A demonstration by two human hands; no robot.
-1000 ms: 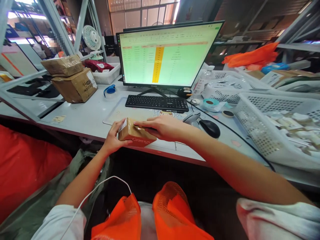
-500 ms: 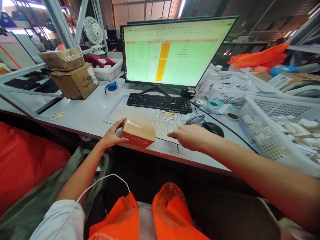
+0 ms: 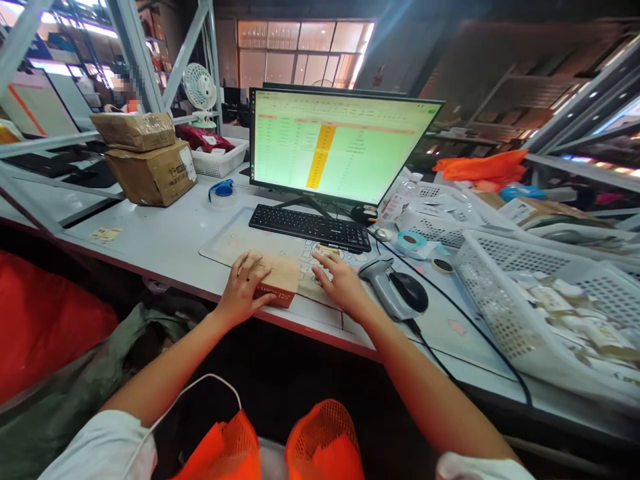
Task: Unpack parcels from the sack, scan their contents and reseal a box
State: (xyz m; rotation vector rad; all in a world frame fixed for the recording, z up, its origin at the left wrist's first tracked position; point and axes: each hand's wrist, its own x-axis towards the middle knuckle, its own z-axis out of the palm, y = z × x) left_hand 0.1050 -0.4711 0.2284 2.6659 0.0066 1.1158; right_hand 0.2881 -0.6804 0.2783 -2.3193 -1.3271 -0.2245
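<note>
A small cardboard box [image 3: 281, 267] with a reddish-brown printed side lies on the desk mat, near the desk's front edge. My left hand [image 3: 243, 288] grips its left end, fingers over the top and thumb along the front side. To the right of the box is my right hand [image 3: 341, 281], fingers apart and holding nothing, over the mat [image 3: 227, 243]. Right of that hand lies a grey barcode scanner [image 3: 383, 283] with a black rounded part at its right side and a cable running toward the front.
Behind the mat stand a keyboard [image 3: 310, 227] and a monitor [image 3: 285, 143] showing a spreadsheet. White baskets [image 3: 487, 293] line the right side. Two stacked cartons [image 3: 150, 175] and a blue tape dispenser [image 3: 223, 190] are at left. Tape rolls [image 3: 413, 241] lie near the baskets.
My right hand has opened from a closed shape and drawn nearer the box, uncovering the scanner. My left hand has shifted further over the box top. The camera view has tilted upward.
</note>
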